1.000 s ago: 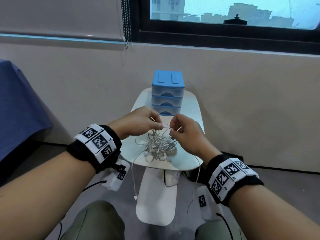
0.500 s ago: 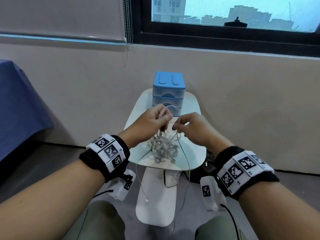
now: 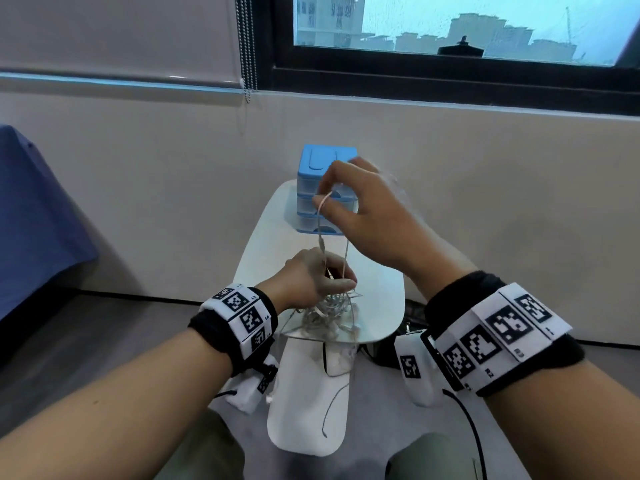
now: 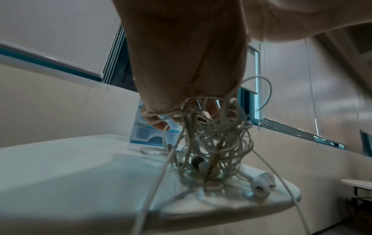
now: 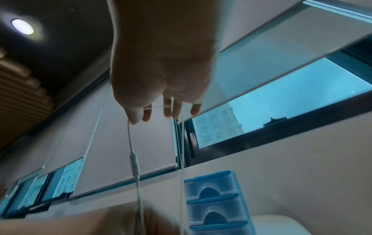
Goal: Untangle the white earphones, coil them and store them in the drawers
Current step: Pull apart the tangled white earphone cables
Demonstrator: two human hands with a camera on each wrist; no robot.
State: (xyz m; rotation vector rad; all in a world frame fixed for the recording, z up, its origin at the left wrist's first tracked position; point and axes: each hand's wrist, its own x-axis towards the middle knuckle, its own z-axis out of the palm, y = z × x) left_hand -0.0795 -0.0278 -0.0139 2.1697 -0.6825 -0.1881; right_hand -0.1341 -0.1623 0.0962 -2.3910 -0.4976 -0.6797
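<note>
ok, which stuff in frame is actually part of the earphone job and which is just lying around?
Part of the job:
- tangled white earphones
- pulled-up cable strand
- blue drawers
- left hand, holding the tangle
- right hand, pinching the strand
- white table

Lying about:
- blind chain
- blue cloth

Right hand (image 5: 161, 76) seen from below, raised, fingers (image 5: 167, 109) pointing down and loosely curled. Thumb and forefinger grip a thin white cord (image 5: 138, 187); it hangs straight down with an inline remote (image 5: 134, 163) partway along. A second strand (image 5: 182, 159) drops from the other fingers. Blue drawers (image 5: 215, 202) lower right, shut, on the white bench (image 5: 281, 225). Window (image 5: 281, 101) behind.
</note>
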